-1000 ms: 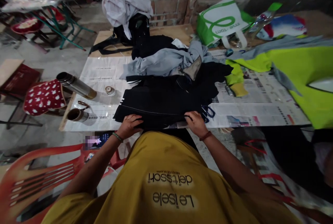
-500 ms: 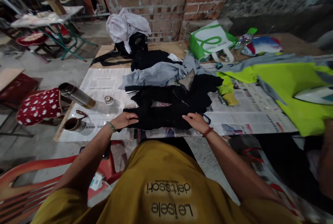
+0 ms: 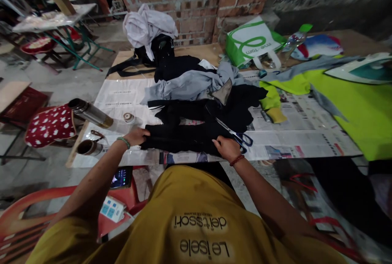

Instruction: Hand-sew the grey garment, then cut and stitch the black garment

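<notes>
A black garment lies stretched along the near edge of the newspaper-covered table. My left hand is closed on its left end, thumb and fingers pinching the cloth. At the other end my right hand grips the near right corner, fingers bent over the fabric. Blue-handled scissors lie right beside that hand, their blades resting on the black cloth. Behind the garment is a pile with more black cloth and a crumpled grey garment.
At left stand a steel thermos, its lid and a cup. A steam iron rests on a yellow-green garment at right. A green-white bag and a bottle are behind. Red chair at lower left.
My left hand has shifted left to the garment's end, and my right hand has drawn slightly nearer me. The scissors now show more fully. The iron has moved back across the yellow-green garment.
</notes>
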Motion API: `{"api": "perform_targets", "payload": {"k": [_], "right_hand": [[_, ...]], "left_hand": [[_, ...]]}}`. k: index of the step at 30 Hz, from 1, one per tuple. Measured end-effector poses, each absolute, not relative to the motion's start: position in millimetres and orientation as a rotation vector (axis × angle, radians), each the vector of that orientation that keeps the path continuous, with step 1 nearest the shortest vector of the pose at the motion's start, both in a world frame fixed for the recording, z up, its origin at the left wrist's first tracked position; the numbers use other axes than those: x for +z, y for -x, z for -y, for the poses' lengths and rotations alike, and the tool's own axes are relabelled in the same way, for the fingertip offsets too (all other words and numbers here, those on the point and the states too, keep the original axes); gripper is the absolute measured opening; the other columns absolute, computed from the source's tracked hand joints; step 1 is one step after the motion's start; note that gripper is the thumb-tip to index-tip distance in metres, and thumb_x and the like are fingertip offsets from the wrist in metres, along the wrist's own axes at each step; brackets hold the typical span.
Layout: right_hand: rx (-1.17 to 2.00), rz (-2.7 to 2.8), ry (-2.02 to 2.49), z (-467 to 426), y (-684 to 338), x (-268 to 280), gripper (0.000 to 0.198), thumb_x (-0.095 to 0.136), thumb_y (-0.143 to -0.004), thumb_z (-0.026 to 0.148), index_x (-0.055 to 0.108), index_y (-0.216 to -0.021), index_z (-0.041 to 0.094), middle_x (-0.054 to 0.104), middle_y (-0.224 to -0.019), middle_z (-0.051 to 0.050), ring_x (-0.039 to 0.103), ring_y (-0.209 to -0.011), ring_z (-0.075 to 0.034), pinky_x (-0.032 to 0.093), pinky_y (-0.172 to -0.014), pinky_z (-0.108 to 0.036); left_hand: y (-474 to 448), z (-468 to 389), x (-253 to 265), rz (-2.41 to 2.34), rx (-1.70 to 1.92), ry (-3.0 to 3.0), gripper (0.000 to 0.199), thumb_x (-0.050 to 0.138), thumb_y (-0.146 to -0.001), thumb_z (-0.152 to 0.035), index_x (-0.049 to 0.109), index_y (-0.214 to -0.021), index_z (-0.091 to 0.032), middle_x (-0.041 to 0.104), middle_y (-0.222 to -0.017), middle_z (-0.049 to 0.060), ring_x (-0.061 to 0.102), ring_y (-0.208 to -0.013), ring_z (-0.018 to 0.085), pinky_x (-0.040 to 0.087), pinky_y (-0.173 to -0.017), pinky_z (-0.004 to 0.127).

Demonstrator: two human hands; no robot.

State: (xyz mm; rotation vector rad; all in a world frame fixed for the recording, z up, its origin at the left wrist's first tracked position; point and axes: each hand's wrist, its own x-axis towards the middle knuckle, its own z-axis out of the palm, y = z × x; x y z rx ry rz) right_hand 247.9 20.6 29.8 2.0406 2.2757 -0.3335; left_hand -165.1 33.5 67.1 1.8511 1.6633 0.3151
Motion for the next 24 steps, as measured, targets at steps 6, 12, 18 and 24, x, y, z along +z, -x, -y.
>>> {"api": "perform_targets", "payload": {"k": [6, 12, 18, 24], "right_hand": [[-0.589, -2.308, -1.975, -32.0, -256.3, 39.6, 0.037, 0.048, -0.089, 0.050, 0.069, -0.078, 0.023, 0.069, -0.073, -0.003, 0.061, -0.070, -0.015, 0.028, -0.055, -0.024], [-0.316, -2.305, -2.024, -20.3, -243.2, 28.0, 0.036, 0.042, -0.093, 0.044, 0.068, -0.085, 0.020, 0.070, -0.078, -0.009, 0.064, -0.074, -0.018, 0.034, -0.064, -0.027], [-0.267, -2.321, -2.044, -13.6, -238.8, 21.8, 0.038, 0.040, -0.094, 0.042, 0.067, -0.085, 0.017, 0.070, -0.081, -0.012, 0.064, -0.078, -0.020, 0.037, -0.075, -0.029], [-0.380, -2.570, -2.164, -3.4, -251.3, 20.9, 0.024, 0.048, -0.090, 0.032, 0.065, -0.097, 0.016, 0.069, -0.090, -0.010, 0.062, -0.089, -0.021, 0.039, -0.083, -0.032]], "left_hand": [[190.9, -39.3, 87.1, -1.503, 0.169, -1.611, 0.017, 0.052, -0.067, -0.025, 0.066, -0.072, -0.019, 0.059, -0.059, 0.001, 0.053, -0.054, 0.016, 0.044, -0.052, 0.025], [134.2, -41.7, 62.0, -2.138, 0.193, -2.162, 0.025, 0.054, -0.067, -0.007, 0.067, -0.084, -0.019, 0.065, -0.099, 0.010, 0.058, -0.097, 0.031, 0.040, -0.091, 0.052], [33.1, -11.3, 48.1, -1.580, 0.837, -2.387, 0.033, 0.050, -0.083, -0.020, 0.063, -0.114, -0.022, 0.059, -0.119, 0.010, 0.052, -0.112, 0.024, 0.039, -0.098, 0.042], [-20.0, -12.5, 8.2, -1.272, 0.697, -2.374, 0.030, 0.064, -0.081, -0.034, 0.068, -0.109, -0.024, 0.064, -0.115, 0.009, 0.054, -0.108, 0.025, 0.037, -0.093, 0.042]]}}
